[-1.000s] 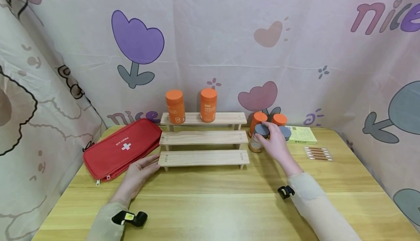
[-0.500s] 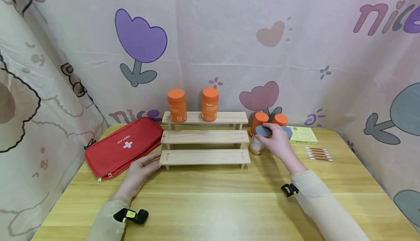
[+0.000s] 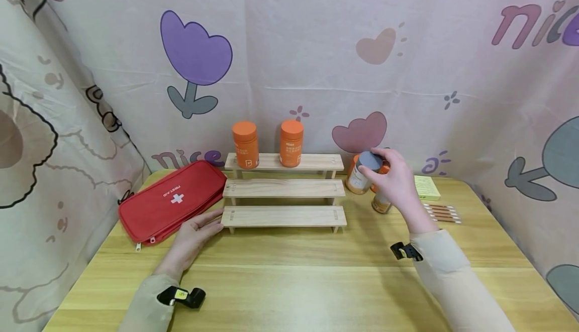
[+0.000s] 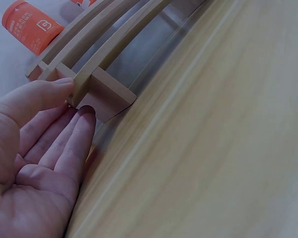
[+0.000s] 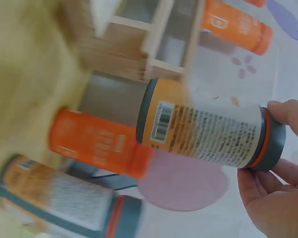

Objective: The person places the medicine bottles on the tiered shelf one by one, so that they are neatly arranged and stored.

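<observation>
Pale beige sleeves [image 3: 459,282], black wrist cameras [image 3: 196,298], yellow label [image 3: 181,295] on the left.

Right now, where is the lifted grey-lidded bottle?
In the head view, right of centre, the lifted bottle hangs by its lid from the right hand, near the right end of the rack; the other grey-lidded bottle stands just to its right.
</observation>
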{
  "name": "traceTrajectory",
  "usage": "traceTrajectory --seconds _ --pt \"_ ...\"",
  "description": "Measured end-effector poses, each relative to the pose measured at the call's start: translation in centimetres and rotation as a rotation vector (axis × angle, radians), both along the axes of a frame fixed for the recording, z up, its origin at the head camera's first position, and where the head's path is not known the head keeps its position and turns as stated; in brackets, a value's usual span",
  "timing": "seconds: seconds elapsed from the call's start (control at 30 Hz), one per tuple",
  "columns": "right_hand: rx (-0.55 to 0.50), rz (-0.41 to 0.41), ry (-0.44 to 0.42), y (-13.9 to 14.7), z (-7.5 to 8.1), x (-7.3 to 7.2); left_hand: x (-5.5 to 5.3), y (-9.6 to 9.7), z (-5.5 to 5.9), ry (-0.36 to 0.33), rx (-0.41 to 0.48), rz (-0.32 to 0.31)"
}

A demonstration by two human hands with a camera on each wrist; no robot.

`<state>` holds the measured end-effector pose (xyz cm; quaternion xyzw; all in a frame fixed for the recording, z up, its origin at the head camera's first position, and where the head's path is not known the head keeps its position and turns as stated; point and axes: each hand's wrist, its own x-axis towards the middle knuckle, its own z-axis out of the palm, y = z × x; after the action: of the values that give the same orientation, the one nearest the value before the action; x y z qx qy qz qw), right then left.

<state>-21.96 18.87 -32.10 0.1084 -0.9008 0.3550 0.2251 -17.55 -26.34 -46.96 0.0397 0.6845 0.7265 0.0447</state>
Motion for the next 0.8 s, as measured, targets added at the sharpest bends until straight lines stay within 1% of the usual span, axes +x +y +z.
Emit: traceTrajectory --seconds 0.17,0.33,0.47,0.6,0.7,0.8 --pt "-0.031 0.013 0.023 -0.6 1.8 -0.8 0.0 0.0 0.0 0.012 0.002 -0.001" --pt "-0.051 0.019 0.002 -1.7 2.9 -2.0 0.0 0.1 -0.1 -0.001 0.001 -0.002" --pt "-0.095 0.031 -0.031 -2.8 3.2 -3.0 0.0 0.1 -0.2 -0.007 0.005 0.000" --pt "-0.164 0.080 -0.067 -3.6 3.3 -4.0 0.1 0.2 -0.2 0.013 0.017 0.004" --pt "-0.185 0.114 -0.082 -4.2 3.5 -4.7 0.1 0.2 -0.2 0.021 0.024 0.006" --pt "-0.184 0.128 -0.088 -4.9 3.6 -5.4 0.1 0.1 -0.1 0.017 0.028 0.015"
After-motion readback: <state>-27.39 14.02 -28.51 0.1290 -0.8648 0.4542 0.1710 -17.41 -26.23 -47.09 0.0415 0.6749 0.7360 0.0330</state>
